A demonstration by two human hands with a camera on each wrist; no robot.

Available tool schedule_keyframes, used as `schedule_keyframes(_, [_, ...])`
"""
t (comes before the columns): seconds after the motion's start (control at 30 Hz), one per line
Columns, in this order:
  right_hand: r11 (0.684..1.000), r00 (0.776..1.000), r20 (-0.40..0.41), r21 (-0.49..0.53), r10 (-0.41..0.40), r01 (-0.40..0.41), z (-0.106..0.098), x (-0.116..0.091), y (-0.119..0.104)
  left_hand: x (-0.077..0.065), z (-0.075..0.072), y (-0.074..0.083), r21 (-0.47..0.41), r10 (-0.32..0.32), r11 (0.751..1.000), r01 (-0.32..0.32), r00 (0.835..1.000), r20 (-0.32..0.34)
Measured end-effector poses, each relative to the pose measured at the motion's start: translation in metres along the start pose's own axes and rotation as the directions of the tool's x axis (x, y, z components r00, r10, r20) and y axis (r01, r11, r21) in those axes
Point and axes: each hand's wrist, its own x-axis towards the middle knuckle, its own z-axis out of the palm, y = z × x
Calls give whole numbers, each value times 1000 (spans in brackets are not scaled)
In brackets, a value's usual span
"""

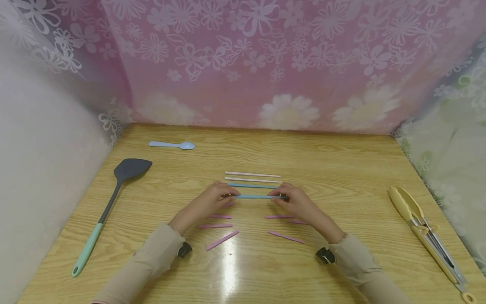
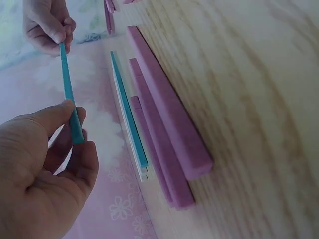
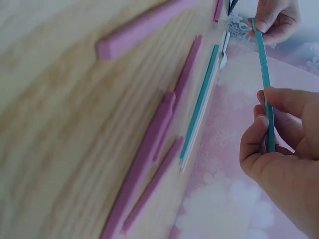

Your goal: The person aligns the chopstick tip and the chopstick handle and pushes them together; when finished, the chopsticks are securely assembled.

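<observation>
Both hands hold one slim blue chopstick [image 1: 253, 196] level above the table. My left hand [image 1: 216, 197] pinches its left end between thumb and fingers. At the other end, my right hand [image 1: 298, 202] has a similar pinch, with part of the stick hidden behind its fingers. A fine notch shows partway along the held chopstick [image 3: 264, 65] in the right wrist view. Just beyond it lies a second blue chopstick [image 1: 253, 186], with two white chopsticks [image 1: 252, 180] parallel behind. Several short purple stick pieces [image 1: 222, 240] lie below the left hand, and more purple pieces [image 1: 286, 237] below the right.
A dark turner with a mint handle [image 1: 91, 249] lies at the left. Behind it rests a pale blue spoon [image 1: 171, 145]. Yellow-tipped tongs [image 1: 421, 230] lie near the right edge. A pink flowered curtain [image 1: 243, 84] hangs along the table's far edge.
</observation>
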Motion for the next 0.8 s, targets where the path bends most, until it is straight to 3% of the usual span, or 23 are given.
schedule_keyframes(0.23, [1000, 1000, -15, 26, 3, -3, 5, -1, -3, 0, 4, 4, 16, -24, 1000, 24, 999, 24])
schedule_keyframes(0.57, [997, 998, -45, 59, -47, 49, 6, -5, -8, -2, 6, 1, 46, 120, 992, -117, 990, -73])
schedule_keyframes(0.8, [990, 991, -73, 75, -110, 116, 7, -7, -12, -5, 5, 3, 58, 162, 986, -158, 984, -74])
